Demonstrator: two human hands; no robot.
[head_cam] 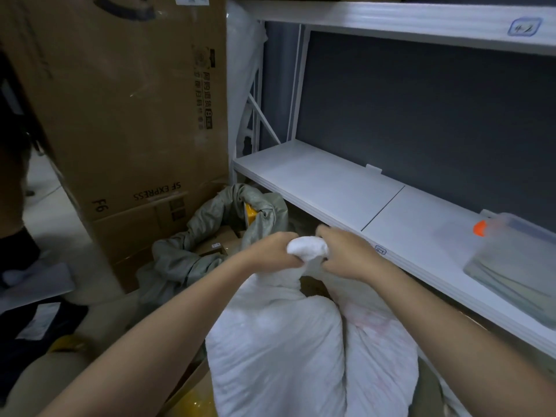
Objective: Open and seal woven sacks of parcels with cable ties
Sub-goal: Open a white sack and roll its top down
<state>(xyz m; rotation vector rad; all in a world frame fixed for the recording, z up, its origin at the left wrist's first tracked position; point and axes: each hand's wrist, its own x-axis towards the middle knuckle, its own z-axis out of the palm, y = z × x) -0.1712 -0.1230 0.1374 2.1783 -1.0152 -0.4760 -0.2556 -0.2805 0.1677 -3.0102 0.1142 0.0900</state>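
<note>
Both hands squeeze the bunched neck of the white sack (288, 350); the left hand (275, 251) and the right hand (346, 254) sit close together; the sack stands beside the shelf (316, 179) (a grey sack (192, 251) lies open behind).

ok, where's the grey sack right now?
Head view, left of centre: grey sack lies open on the floor, between the cardboard box and the white sack.

Both hands, left hand (272, 249), right hand (343, 254), gripping white sack (279, 341) neck, beside shelf (316, 179)
</note>
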